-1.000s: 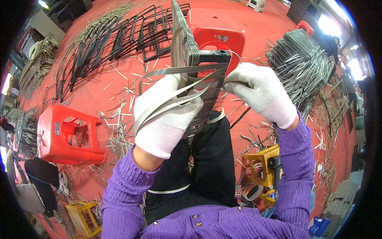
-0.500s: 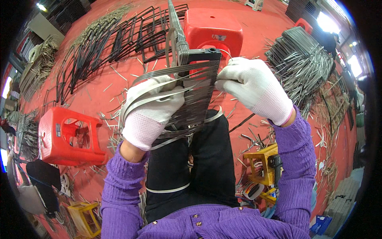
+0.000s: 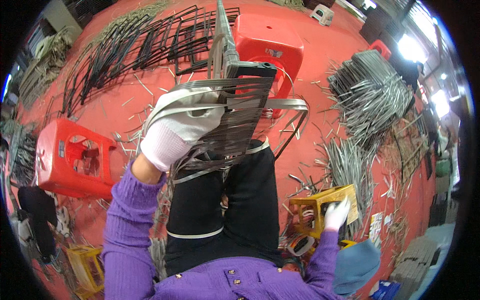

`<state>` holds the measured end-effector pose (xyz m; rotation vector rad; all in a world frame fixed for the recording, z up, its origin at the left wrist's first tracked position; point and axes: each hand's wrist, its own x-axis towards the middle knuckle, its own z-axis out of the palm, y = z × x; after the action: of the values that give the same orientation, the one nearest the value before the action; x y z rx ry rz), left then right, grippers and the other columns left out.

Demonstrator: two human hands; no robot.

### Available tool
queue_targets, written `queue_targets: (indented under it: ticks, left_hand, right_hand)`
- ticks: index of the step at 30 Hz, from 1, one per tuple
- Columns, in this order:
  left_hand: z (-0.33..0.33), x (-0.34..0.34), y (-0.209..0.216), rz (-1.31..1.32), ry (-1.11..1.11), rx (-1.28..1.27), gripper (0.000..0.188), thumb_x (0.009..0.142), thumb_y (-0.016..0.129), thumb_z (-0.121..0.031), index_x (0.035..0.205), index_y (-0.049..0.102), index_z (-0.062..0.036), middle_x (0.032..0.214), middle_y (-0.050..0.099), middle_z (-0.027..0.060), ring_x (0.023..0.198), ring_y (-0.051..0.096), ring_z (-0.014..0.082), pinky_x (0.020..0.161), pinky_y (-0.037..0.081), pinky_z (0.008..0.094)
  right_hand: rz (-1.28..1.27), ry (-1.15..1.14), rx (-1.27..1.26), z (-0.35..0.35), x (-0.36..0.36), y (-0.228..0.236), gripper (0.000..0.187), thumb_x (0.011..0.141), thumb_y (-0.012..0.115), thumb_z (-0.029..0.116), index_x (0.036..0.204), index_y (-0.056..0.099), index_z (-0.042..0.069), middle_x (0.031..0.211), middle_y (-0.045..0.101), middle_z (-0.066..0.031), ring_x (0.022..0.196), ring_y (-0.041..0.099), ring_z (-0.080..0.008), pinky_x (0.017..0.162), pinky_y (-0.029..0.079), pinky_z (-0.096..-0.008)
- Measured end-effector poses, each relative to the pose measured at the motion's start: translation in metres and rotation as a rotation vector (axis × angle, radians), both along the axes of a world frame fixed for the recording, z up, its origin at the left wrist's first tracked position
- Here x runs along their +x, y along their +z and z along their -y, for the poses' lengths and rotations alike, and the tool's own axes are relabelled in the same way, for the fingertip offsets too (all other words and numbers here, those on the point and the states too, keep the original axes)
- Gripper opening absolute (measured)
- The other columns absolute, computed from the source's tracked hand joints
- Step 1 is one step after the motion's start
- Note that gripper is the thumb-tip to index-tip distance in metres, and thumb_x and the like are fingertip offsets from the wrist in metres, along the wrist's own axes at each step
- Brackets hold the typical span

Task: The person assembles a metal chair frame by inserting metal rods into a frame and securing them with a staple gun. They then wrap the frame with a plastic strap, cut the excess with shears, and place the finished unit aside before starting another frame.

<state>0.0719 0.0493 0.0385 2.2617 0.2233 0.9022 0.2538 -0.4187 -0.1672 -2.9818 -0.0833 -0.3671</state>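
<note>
My left hand [image 3: 182, 122], in a white knit glove, is closed on flat grey strips [image 3: 200, 106] at the left side of a black frame [image 3: 252, 69]. Rows of the same strip are woven across this frame, which stands upright above my knees. One loose strip [image 3: 287, 103] sticks out from its right side and bends downward. My gloved right hand [image 3: 337, 214] is down at the yellow stool [image 3: 311, 201] on my right, over a dark object on it. The glove hides most of that object, and the small, blurred fingers do not show whether they grip it.
A red stool [image 3: 270, 37] stands behind the frame, and another red stool [image 3: 70, 160] lies to the left. Black metal frames [image 3: 150, 47] lie at the back left. Bundles of grey strips [image 3: 370, 90] are heaped at the right. Strip scraps litter the red floor.
My right hand has left the frame's right side and gone down to the yellow stool. A strip now hangs out where it was. My left hand stays on the strips.
</note>
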Motion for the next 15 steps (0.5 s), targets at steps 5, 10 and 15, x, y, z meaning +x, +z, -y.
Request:
queue_targets:
  ticks: [5,10,15]
  left_hand:
    - [-0.002,0.007,0.004,0.066,-0.046,0.217,0.016,0.081,0.069,-0.015,0.091,0.070,-0.0028,0.081,0.067,0.0142,0.072,0.066,0.0284,0.067,0.052,0.0343]
    - [-0.002,0.010,0.003,-0.124,-0.157,-0.330,0.016,0.085,0.071,-0.009,0.098,0.069,0.0009,0.091,0.066,0.0027,0.083,0.061,0.0101,0.072,0.051,0.0282]
    - [0.000,0.013,0.002,-0.154,-0.145,-0.402,0.019,0.085,0.071,-0.010,0.100,0.068,0.0015,0.090,0.066,0.0030,0.081,0.061,0.0094,0.070,0.051,0.0263]
  right_hand:
    - [-0.326,-0.255,-0.128,0.125,-0.025,-0.095,0.062,0.072,0.067,0.018,0.128,0.052,-0.003,0.120,0.058,-0.0274,0.110,0.058,-0.0411,0.097,0.047,-0.0475]
    - [-0.432,-0.084,0.083,0.116,0.004,-0.065,0.053,0.069,0.066,0.016,0.117,0.054,-0.003,0.099,0.063,-0.0276,0.088,0.061,-0.0443,0.084,0.050,-0.0479]
    - [-0.770,0.128,0.859,0.039,-0.010,0.061,0.026,0.075,0.064,0.009,0.098,0.059,0.000,0.082,0.064,-0.0116,0.065,0.063,-0.0203,0.055,0.049,-0.0322]
